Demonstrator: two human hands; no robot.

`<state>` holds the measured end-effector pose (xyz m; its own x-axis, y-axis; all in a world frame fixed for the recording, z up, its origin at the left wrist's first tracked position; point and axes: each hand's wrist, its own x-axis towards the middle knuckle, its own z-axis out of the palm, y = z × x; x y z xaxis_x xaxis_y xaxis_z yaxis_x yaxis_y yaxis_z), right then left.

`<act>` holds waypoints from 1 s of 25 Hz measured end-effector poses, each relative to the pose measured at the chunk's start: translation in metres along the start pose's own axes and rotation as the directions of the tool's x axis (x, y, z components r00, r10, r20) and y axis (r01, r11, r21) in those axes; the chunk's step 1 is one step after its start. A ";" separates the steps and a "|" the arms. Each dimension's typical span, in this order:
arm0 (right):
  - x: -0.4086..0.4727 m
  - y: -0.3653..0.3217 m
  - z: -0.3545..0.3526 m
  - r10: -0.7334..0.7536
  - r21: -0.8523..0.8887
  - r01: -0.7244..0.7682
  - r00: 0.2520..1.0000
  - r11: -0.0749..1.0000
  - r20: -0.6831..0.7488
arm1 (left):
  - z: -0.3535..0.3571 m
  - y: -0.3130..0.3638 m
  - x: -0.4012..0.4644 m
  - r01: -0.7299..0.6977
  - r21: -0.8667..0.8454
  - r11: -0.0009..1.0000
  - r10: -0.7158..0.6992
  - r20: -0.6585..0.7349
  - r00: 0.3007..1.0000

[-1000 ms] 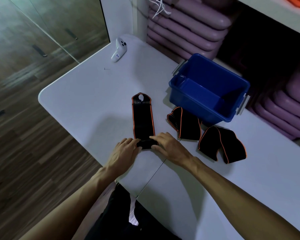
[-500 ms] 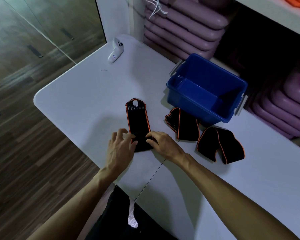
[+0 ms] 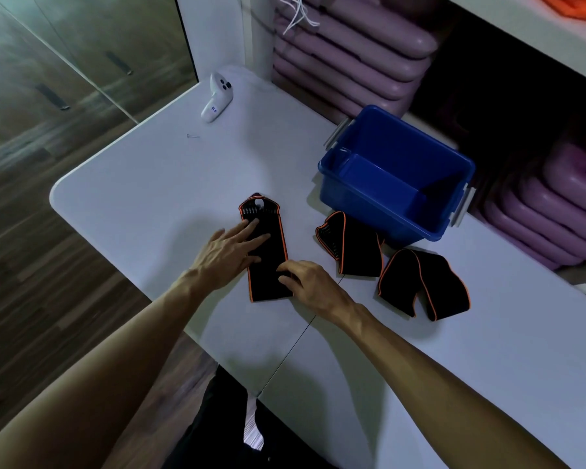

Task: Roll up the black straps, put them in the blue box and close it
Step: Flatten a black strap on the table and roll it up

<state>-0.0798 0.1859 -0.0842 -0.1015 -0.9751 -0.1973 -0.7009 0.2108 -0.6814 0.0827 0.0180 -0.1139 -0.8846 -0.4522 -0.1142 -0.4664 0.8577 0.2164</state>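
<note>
At the near edge of the white table (image 3: 149, 184), the strap we are working on (image 3: 268, 252) lies flat and nearly full length again, its rounded end pointing away from us. A second ago its near end was tucked into a small roll under both sets of fingers; half a second ago that roll was already looser, and now we see no roll at all. Our left hand (image 3: 227, 255) is spread open, fingers flat on the upper half of the strap, pressing it down. Our right hand (image 3: 310, 282) sits loosely curled at the strap's lower right edge, fingertips touching the fabric; we cannot tell whether it pinches anything. We read this as a reset: the first turn came undone or was let go, so the rolling has to begin anew from the near end. The second strap (image 3: 352, 248) lies folded just beside the blue box (image 3: 379, 211), the third strap (image 3: 423, 286) bent over itself near it. The box stands open and empty, no lid in view, so none of the task is done yet
</note>
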 end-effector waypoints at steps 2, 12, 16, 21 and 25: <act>0.003 -0.002 -0.002 0.029 0.046 -0.030 0.999 0.999 0.021 | -0.003 0.002 0.000 0.012 -0.099 0.995 -0.015 -0.031 0.999; 0.020 -0.009 -0.017 0.064 0.073 -0.067 0.997 0.995 0.044 | 0.011 0.039 -0.063 -0.036 -0.270 0.962 -0.001 -0.133 0.991; 0.011 -0.003 -0.001 0.023 -0.043 -0.028 0.993 0.999 -0.113 | 0.010 0.034 -0.055 -0.048 -0.198 0.979 0.012 -0.178 0.984; 0.001 0.007 -0.001 -0.068 -0.189 0.069 0.998 0.980 0.012 | 0.000 0.028 -0.047 -0.063 -0.270 0.961 0.036 -0.104 0.994; 0.012 -0.002 -0.008 0.047 0.068 -0.041 0.996 0.997 -0.075 | -0.012 0.026 -0.035 0.066 -0.483 0.873 -0.113 -0.068 0.991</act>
<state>-0.0857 0.1729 -0.0795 -0.1870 -0.9666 -0.1751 -0.6464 0.2553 -0.7190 0.1013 0.0532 -0.0931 -0.8243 -0.5617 -0.0714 -0.4657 0.6009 0.6496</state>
